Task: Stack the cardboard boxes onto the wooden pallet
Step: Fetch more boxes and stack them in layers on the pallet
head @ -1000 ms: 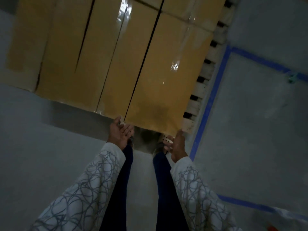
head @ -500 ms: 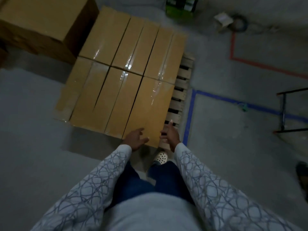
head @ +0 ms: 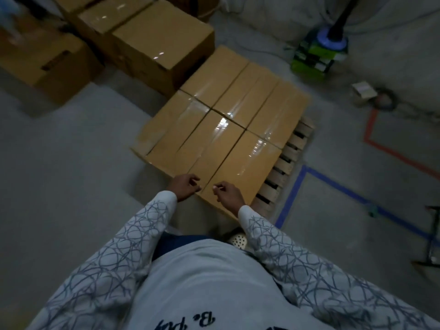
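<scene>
Several long taped cardboard boxes (head: 221, 129) lie side by side in a flat layer on the wooden pallet (head: 285, 163), whose slats show along the right side. My left hand (head: 184, 186) hovers at the near edge of the layer, fingers loosely curled, holding nothing. My right hand (head: 228, 192) hangs just over the near end of the rightmost front box (head: 245, 167), fingers loosely curled and empty. Neither hand grips a box.
Larger cardboard boxes (head: 152, 41) stand on the floor at the back left. A green and blue machine (head: 316, 53) sits at the back right. Blue tape (head: 292, 194) and red tape (head: 371, 129) mark the grey floor. A dark metal frame (head: 433, 234) is at the right edge.
My hands have let go of the front box's near end and lifted off it. My head has risen and pulled back, so more of the room shows.
</scene>
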